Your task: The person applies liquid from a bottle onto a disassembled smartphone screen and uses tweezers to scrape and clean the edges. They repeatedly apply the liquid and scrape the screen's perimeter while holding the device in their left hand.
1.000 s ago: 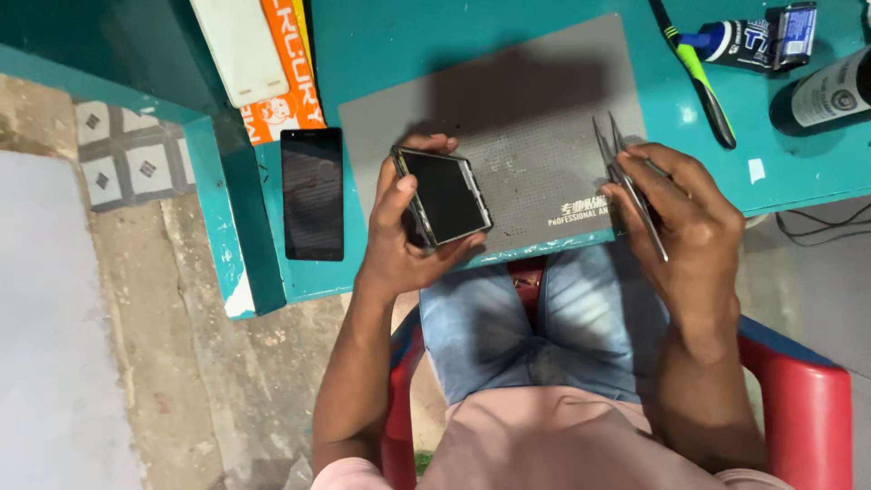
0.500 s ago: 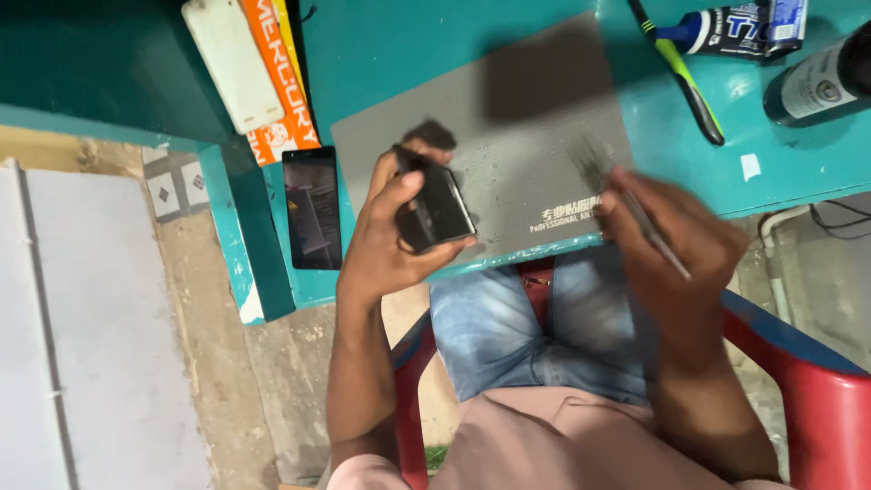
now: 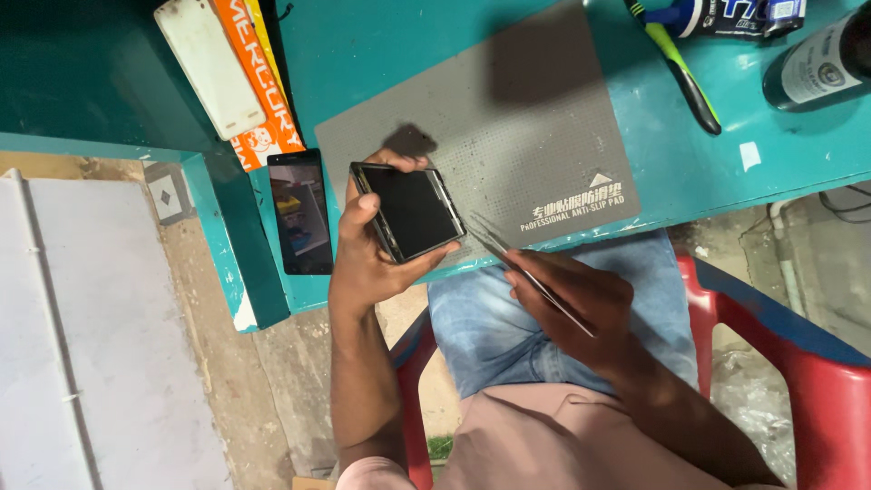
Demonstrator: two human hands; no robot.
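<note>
Now | left hand [image 3: 367, 259] grips dark phone [image 3: 408, 210] | right hand [image 3: 576, 295] pinches tweezers [image 3: 522, 272], tips beside phone

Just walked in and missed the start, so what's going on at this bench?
A seated person holds a dark-screened phone in the left hand over a grey mat on a teal table. The right hand grips metal tweezers, tips pointing at the phone's lower corner. A second phone lies flat to the left.
</note>
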